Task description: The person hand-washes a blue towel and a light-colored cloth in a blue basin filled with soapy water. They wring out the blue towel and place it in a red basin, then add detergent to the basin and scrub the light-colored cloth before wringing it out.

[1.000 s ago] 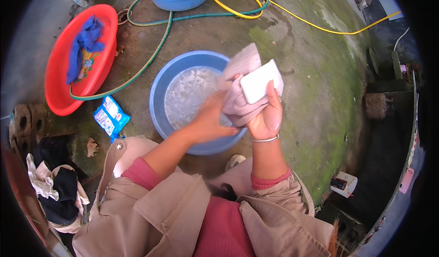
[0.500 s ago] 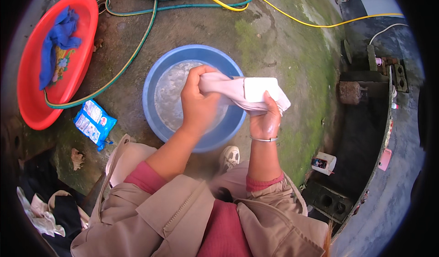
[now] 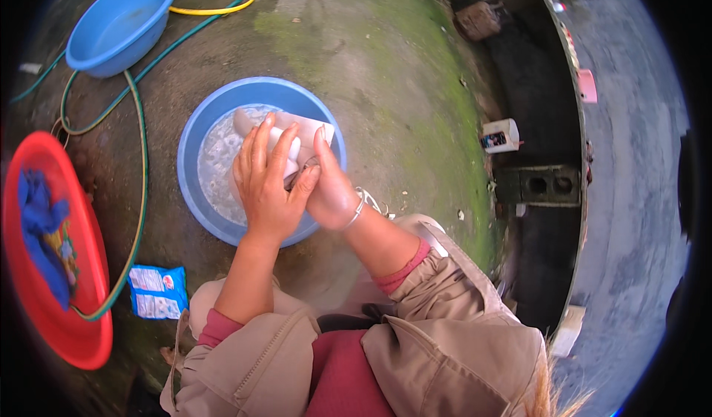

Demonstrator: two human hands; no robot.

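Both my hands meet above the blue basin (image 3: 331, 124), which holds foamy, cloudy water. My left hand (image 3: 263, 183) lies with its fingers bent over a white bar of soap (image 3: 291, 154), much of it hidden under them. The soap presses against a wet, pale pink cloth (image 3: 300, 126). From below and the right, my right hand (image 3: 332, 193), with a bracelet at the wrist, supports the cloth. Its thumb points up beside the soap, and its other fingers are mostly hidden behind my left hand.
At left lies a red basin (image 3: 85, 250) with a blue cloth (image 3: 37, 213) in it. Close by is a blue packet (image 3: 158, 291). Another blue basin (image 3: 122, 31), a green hose (image 3: 141, 172) and a yellow hose (image 3: 215, 9) lie farther off. Concrete block (image 3: 545, 186) stands right.
My view has swung right, shifting the basins left and down. My left hand has moved from gripping the cloth's end onto the soap, and both hands have come together lower over the basin.
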